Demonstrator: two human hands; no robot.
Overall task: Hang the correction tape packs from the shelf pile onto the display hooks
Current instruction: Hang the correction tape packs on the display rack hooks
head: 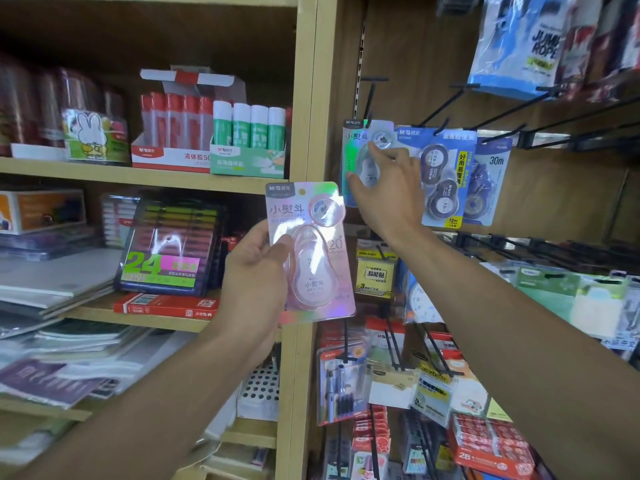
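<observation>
While the right hand point(384, 188) pinches a green pack point(360, 157) onto its hook point(370, 98), the left hand point(256, 271) grips a pink pack point(311, 251) below, likely due next for hole-to-hook alignment.

A stationery shop: wooden shelves point(149, 176) stacked with boxed glue sticks point(249, 131) and notebooks point(59, 285), beside hooks point(446, 109) hung with packaged goods.
</observation>
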